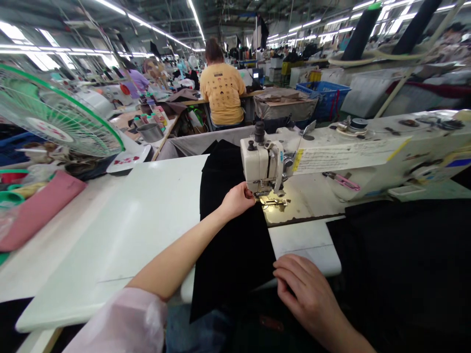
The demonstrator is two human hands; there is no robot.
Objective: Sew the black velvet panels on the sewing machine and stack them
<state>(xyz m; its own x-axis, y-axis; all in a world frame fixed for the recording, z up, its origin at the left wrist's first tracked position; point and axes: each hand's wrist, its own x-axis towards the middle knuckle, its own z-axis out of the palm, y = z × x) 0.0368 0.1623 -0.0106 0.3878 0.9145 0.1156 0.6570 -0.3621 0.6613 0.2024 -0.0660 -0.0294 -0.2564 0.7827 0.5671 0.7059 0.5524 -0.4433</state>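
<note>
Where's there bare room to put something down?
Biggest: the white tabletop between the fan and black cloth. Smaller: the white strip beyond the right hand. Crowded: under the sewing machine head, by the left hand.

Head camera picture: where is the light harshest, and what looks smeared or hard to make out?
In the head view, ceiling lights glare white; in the head view, a yellowish glow lights the plate under the sewing machine; there too, the black cloth shows little texture; at the head view's left edge, the fan looks stretched.
</note>
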